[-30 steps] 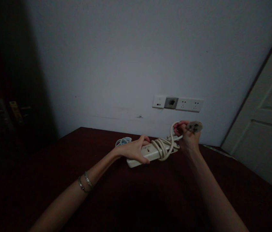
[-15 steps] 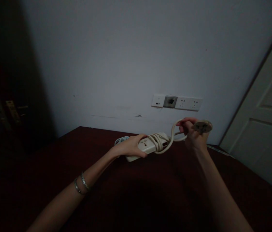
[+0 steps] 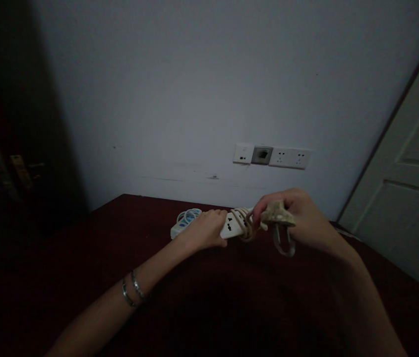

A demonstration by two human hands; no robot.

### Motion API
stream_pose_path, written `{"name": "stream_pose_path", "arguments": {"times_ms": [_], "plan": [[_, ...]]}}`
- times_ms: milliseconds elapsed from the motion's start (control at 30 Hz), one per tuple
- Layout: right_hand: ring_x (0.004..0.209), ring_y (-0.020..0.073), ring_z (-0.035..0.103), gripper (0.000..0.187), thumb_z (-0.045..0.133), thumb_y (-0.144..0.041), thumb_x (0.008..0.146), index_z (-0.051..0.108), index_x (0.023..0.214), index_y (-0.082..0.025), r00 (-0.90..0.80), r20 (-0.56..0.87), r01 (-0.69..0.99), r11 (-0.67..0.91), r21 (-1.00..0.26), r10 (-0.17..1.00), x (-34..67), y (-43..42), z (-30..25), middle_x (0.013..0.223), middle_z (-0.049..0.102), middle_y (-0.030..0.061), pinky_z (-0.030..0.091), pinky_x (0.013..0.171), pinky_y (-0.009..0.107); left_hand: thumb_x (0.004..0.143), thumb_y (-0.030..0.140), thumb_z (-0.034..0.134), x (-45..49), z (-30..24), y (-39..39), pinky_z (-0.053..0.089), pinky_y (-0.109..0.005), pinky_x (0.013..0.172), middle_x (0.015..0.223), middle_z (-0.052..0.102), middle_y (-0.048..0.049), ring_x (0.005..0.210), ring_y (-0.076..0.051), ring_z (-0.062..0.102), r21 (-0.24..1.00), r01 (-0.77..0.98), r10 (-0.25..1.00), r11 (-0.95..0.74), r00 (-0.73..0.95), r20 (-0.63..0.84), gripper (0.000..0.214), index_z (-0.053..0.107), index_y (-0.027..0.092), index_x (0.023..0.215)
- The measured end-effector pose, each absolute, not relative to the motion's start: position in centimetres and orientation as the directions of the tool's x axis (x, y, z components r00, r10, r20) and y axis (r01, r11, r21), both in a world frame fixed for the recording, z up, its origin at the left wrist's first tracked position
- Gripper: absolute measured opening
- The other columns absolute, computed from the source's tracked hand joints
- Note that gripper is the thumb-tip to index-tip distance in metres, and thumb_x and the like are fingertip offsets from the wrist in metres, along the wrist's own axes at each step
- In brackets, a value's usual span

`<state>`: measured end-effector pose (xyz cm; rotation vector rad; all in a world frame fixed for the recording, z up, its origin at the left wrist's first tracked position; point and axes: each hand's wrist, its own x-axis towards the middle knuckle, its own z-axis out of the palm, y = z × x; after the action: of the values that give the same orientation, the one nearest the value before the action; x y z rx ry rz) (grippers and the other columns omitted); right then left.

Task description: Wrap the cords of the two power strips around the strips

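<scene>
My left hand (image 3: 207,229) is wrapped around the near-left part of a white power strip (image 3: 232,226). Its beige cord (image 3: 245,223) lies in several turns around the strip's right end. Over that end, my right hand (image 3: 300,213) is closed, with its fingers bent at the cord. From the right hand sticks out a grimy, pale plug (image 3: 278,215), with a see-through loop-shaped part below it. The right fingertips are partly hidden behind the plug. Just behind my left hand sits a second, white-and-blue power strip (image 3: 177,230) topped by a coiled light cable (image 3: 188,215).
The dark red tabletop (image 3: 149,210) runs up to the white wall (image 3: 172,99). A row of wall sockets (image 3: 289,157) is mounted above the table's back edge. A pale panelled door (image 3: 413,208) stands at the right, and a dark door with a brass handle plate (image 3: 20,168) at the left.
My right hand has come left and turned over, bringing the plug close to the strip's right end. The stretched cord loop has drawn in. My left hand has shifted slightly along the strip.
</scene>
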<state>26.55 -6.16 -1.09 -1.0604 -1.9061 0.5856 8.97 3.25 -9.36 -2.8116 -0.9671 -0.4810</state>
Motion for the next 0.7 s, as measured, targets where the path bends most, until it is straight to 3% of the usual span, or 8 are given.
{"name": "stream_pose_path", "arguments": {"times_ms": [167,333,433,567,700], "plan": [[0.047,0.0102,0.053,0.011,0.062,-0.021,0.062,0.063,0.053,-0.014,-0.310,0.416,0.373,0.511,-0.774,0.855,26.1,-4.9,-2.0,0.052,0.061,0.0016,0.040,0.043,0.019,0.064,0.033,0.074,9.5,-9.9,2.1,0.045,-0.035,0.076,0.101,0.062,-0.0104,0.092,-0.027,0.058,-0.211,0.535,0.459,-0.818,0.829,0.319,0.051,0.050,0.012,0.104],[0.041,0.0093,0.050,0.010,0.057,-0.016,0.059,0.061,0.050,-0.014,-0.296,0.404,0.288,0.484,-0.826,0.866,27.5,-3.3,-3.0,0.048,0.061,0.0020,0.038,0.039,0.019,0.062,0.035,0.078,10.5,-10.5,0.5,0.044,-0.035,0.076,0.102,0.062,-0.0090,0.092,-0.025,0.057,-0.325,0.329,0.246,-0.886,0.931,0.271,0.060,0.047,0.012,0.108],[0.041,0.0119,0.053,0.008,0.059,-0.017,0.058,0.061,0.050,-0.015,-0.279,0.437,0.260,0.505,-0.823,0.855,28.8,-2.0,-3.7,0.046,0.060,0.0027,0.039,0.038,0.019,0.059,0.036,0.080,10.6,-10.1,-0.2,0.043,-0.035,0.077,0.101,0.062,-0.0087,0.092,-0.024,0.056,-0.338,0.224,0.139,-0.914,0.957,0.256,0.062,0.047,0.012,0.107],[0.039,0.0121,0.052,0.012,0.065,-0.024,0.059,0.060,0.052,-0.015,-0.242,0.480,0.191,0.526,-0.829,0.843,30.8,0.4,-5.3,0.044,0.058,0.0023,0.037,0.037,0.020,0.062,0.032,0.078,10.1,-8.7,-0.9,0.041,-0.035,0.079,0.103,0.061,-0.0108,0.094,-0.024,0.055,-0.323,0.176,0.084,-0.930,0.957,0.278,0.062,0.047,0.011,0.111],[0.041,0.0123,0.052,0.015,0.071,-0.028,0.058,0.060,0.056,-0.017,-0.197,0.513,0.079,0.535,-0.841,0.836,32.0,2.4,-7.3,0.046,0.058,0.0012,0.040,0.040,0.021,0.068,0.027,0.070,9.4,-7.4,-0.7,0.041,-0.035,0.085,0.106,0.061,-0.0122,0.098,-0.024,0.054,-0.185,0.132,0.068,-0.974,0.947,0.314,0.055,0.046,0.010,0.114]]}}
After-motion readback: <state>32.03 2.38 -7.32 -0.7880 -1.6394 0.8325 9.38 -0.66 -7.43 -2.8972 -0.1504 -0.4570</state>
